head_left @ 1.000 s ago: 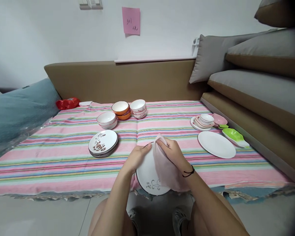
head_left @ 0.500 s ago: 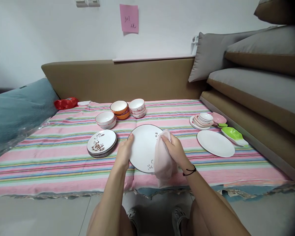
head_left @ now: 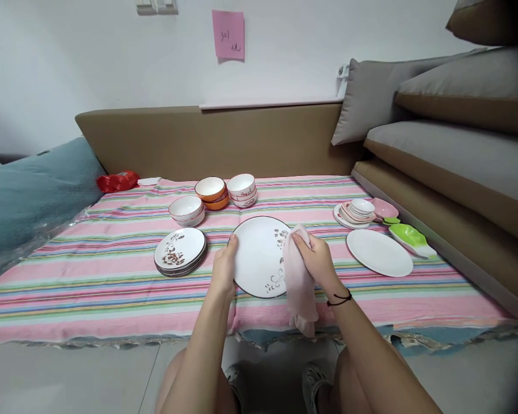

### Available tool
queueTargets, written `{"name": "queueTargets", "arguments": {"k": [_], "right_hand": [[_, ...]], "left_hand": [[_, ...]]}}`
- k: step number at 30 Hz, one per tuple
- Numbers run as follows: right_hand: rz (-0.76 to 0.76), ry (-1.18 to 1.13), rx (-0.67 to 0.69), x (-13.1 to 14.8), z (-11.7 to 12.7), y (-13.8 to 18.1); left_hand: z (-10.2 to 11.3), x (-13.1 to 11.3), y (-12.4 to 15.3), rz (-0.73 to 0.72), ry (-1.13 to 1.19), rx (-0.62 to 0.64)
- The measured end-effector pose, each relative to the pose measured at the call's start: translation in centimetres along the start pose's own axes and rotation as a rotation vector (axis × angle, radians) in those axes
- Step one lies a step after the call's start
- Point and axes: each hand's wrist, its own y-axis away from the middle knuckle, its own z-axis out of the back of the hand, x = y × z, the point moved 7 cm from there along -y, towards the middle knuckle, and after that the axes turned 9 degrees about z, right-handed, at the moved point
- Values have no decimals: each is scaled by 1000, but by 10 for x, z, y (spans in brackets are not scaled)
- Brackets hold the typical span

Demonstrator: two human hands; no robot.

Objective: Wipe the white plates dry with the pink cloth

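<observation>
A round white plate [head_left: 259,259] with a dark rim and a brown floral pattern is held up in front of me, over the striped cloth. My left hand [head_left: 224,265] grips its left edge, thumb on the upper face and the other fingers hidden beneath. At the right edge, my right hand [head_left: 317,259] is closed on a pale pink cloth [head_left: 300,287], which covers that side of the plate and hangs down below it. To the left lies a stack of similar plates [head_left: 180,250], the top one showing a brown flower.
Behind the plates stand white bowls [head_left: 186,208], orange bowls [head_left: 211,192] and patterned bowls [head_left: 242,190]. On the right are an oval white plate [head_left: 380,253], small stacked dishes [head_left: 356,211] and a green leaf-shaped dish [head_left: 410,237]. Cushions [head_left: 453,155] rise at the right; a red packet [head_left: 118,181] lies far left.
My right hand and the pink cloth have shifted right toward the plate's edge, uncovering more of the floral pattern. The plate has moved slightly right with my left hand.
</observation>
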Motion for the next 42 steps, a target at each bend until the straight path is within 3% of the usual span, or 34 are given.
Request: {"name": "queueTargets", "arguments": {"k": [9, 11, 15, 18, 21, 24, 28, 32, 37, 42], "right_hand": [[81, 35, 102, 11, -11, 4], [64, 41, 83, 11, -10, 3], [-8, 12, 24, 8, -5, 4], [-39, -39, 74, 9, -12, 8], [-60, -29, 126, 6, -20, 10], [-41, 4, 97, 1, -17, 5], [32, 163, 41, 1, -5, -1], [252, 291, 178, 18, -19, 2], [553, 554, 364, 45, -59, 29], [718, 467, 603, 65, -97, 67]], "left_hand": [[-18, 16, 11, 138, -223, 270], [-20, 17, 10, 110, -163, 237], [-10, 12, 2, 41, 39, 41], [-1, 7, -4, -6, 201, -72], [4, 6, -8, -9, 191, -88], [2, 9, -9, 32, 31, -34], [-11, 18, -3, 73, -158, 100], [-20, 23, 2, 81, -124, 146], [-11, 22, -7, 22, 4, -9], [1, 15, -14, -120, 98, -91]]}}
